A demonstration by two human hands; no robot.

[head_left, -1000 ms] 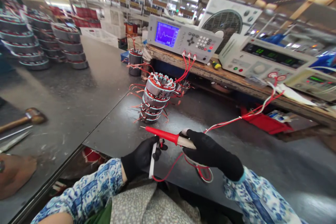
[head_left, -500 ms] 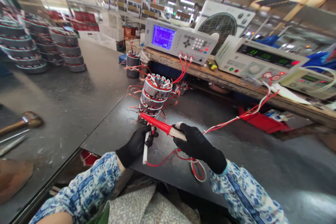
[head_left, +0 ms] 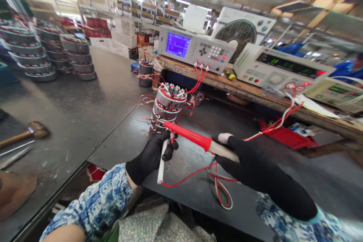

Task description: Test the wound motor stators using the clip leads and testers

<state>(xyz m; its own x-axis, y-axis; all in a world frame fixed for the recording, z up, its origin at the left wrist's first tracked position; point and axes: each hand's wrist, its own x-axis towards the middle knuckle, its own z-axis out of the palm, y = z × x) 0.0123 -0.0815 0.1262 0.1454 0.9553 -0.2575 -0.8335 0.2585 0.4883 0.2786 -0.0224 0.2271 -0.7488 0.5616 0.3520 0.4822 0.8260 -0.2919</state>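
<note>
My right hand (head_left: pixel 241 155), in a black glove, is closed around the pale handle of a red test probe (head_left: pixel 188 135). The probe's tip points left, at the lower part of a stack of motor stators (head_left: pixel 169 100); whether it touches cannot be told. In its black glove, my left hand (head_left: pixel 154 151) is closed on a white test probe (head_left: pixel 162 162) with a red part near its top, just in front of the stack. Reddish lead wires stick out from the stators. A red and white cable (head_left: pixel 224 196) loops on the bench between my hands.
Behind the stack, a tester with a waveform screen (head_left: pixel 178 45) and a second tester (head_left: pixel 283 68) stand on a wooden shelf (head_left: pixel 244 85). More stator stacks (head_left: pixel 78 56) stand at left. A mallet (head_left: pixel 36 130) and pointed tools (head_left: pixel 17 155) lie at the left front.
My right hand has moved right and toward the camera, drawing the red probe along with it. My left hand and the white probe have shifted slightly right. The view has tilted a little.
</note>
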